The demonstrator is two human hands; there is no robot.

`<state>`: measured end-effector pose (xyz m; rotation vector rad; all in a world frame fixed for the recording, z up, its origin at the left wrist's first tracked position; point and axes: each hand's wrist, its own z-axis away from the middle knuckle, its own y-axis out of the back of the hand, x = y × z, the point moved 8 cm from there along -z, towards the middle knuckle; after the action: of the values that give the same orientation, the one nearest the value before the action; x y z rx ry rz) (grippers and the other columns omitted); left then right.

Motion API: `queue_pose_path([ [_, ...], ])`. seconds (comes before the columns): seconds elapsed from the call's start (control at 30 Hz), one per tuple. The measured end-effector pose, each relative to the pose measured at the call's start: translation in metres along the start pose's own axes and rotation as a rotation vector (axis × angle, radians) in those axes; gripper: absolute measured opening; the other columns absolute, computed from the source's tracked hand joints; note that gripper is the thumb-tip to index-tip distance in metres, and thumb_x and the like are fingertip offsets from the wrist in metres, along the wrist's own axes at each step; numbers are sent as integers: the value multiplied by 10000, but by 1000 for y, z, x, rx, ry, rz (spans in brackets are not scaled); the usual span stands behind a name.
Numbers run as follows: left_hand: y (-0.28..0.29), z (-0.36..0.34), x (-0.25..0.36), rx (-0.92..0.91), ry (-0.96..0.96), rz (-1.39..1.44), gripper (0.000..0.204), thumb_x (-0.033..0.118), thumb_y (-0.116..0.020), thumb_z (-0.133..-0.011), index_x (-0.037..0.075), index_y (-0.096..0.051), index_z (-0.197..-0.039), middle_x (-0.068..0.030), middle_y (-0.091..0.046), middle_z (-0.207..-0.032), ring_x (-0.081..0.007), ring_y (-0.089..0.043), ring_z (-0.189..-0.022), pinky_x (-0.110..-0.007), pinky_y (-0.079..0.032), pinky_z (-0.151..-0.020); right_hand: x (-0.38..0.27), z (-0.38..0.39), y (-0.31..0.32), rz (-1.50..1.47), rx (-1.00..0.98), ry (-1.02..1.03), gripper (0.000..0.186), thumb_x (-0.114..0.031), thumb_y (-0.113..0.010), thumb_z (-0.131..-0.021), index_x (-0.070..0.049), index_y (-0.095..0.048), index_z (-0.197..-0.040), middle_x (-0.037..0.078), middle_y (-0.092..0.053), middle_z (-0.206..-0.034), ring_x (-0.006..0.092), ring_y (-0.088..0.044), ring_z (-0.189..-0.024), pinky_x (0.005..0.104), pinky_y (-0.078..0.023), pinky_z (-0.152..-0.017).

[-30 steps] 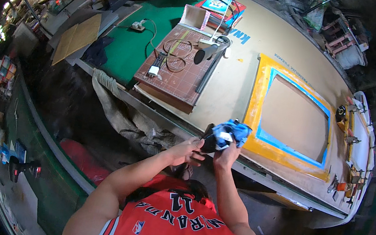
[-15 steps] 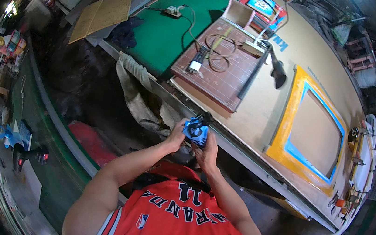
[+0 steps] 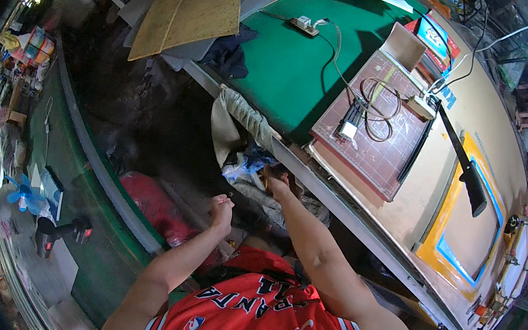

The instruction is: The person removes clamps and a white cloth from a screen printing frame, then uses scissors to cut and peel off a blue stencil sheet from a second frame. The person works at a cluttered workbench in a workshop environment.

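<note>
Low in front of me, my left hand (image 3: 222,212) is held up with its fingers curled closed. Whether something small is inside cannot be seen. My right hand (image 3: 277,183) reaches under the near edge of the table, at a grey cloth sack (image 3: 221,127) hanging there. Crumpled blue and white material (image 3: 247,164) shows at the sack's mouth, just left of the right hand. The right fingers are dark and blurred, so their grip is not visible.
A table with a green top (image 3: 290,56) carries a brown cutting board (image 3: 374,126), a cable with a power strip (image 3: 421,106), a black-handled machete (image 3: 474,191) and a yellow frame (image 3: 441,253). A cordless drill (image 3: 58,232) and blue fan (image 3: 26,194) are at left.
Both hands held a blue-and-black item together; now they are apart. My right hand has gone to the sack, and my left has drawn back closed. The view has shifted left.
</note>
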<state>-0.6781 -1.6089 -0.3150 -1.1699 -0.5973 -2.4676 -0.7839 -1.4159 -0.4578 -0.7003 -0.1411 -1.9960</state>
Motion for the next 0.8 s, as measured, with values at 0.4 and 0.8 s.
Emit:
queue_pose_path([
  [0.4, -102, 12, -23, -678, 384, -245, 197, 218, -656, -900, 175, -653, -1091, -16, -698, -1047, -184, -655, -986, -479, -393, -947, -75, 187, 16, -3145, 166, -472, 504, -449, -661, -923, -48, -672, -1228, 217, -739, -1037, 385, -716, -990, 484, -551, -866],
  [0.8, -268, 226, 48, -1481, 148, -567, 151, 199, -615, -1004, 70, -675, -1053, -52, -724, -945, -146, -677, -888, -283, -500, -829, -184, 356, -5, -3391, -166, -1323, 510, -322, -681, -957, -25, -617, -1368, 203, -736, -1182, 311, -724, -1063, 407, -566, -921],
])
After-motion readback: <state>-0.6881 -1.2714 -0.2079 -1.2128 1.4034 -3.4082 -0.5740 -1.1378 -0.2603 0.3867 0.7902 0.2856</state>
